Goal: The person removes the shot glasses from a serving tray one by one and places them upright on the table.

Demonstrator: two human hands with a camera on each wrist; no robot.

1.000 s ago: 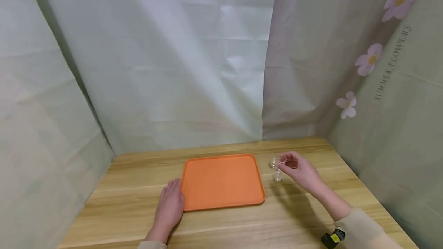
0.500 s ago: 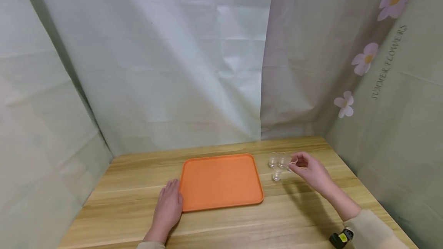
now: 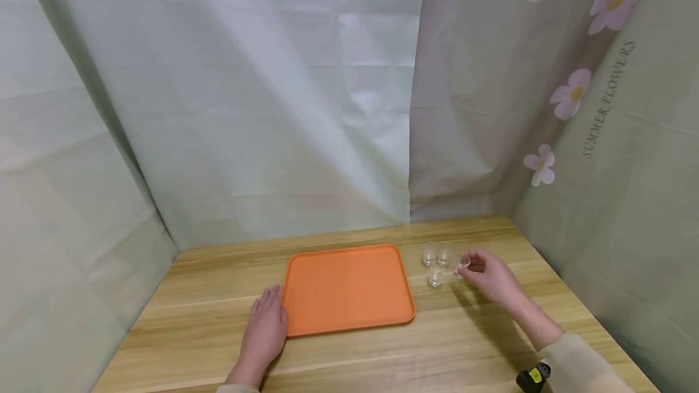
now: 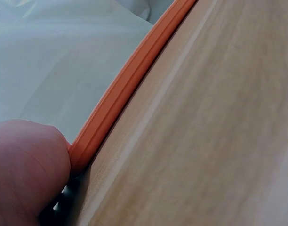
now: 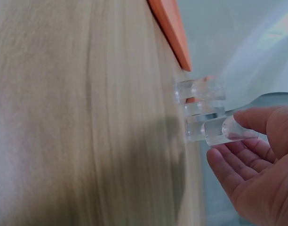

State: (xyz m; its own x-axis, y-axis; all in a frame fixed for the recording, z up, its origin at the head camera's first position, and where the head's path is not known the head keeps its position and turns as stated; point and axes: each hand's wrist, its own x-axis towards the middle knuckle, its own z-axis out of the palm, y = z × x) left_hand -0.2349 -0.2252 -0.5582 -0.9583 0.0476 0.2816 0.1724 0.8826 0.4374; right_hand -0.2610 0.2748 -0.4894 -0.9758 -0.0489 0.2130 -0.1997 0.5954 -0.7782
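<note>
My right hand (image 3: 491,275) holds a small clear shot glass (image 3: 462,264) between thumb and fingers. In the right wrist view, the thumb (image 5: 254,117) lies on the held glass (image 5: 219,131), which looks upright and close to the tabletop; whether its base touches is unclear. Three matching glasses stand just left of it: a back-left glass (image 3: 429,253), a back-right glass (image 3: 444,253) and a front glass (image 3: 435,276). My left hand (image 3: 264,326) lies with fingers extended along the left edge of an orange tray (image 3: 349,290), touching its rim (image 4: 120,89) in the left wrist view.
Everything stands on a wooden table (image 3: 349,362). Pale curtains enclose it: a back curtain (image 3: 306,108), a left curtain (image 3: 82,199) and a flower-printed right curtain (image 3: 617,211). A black band with a yellow mark (image 3: 534,376) sits at the right sleeve.
My right hand has moved right with its glass, away from the other glasses, then slightly down toward the table. The left hand stays at the tray's edge. The head view has shifted slightly.
</note>
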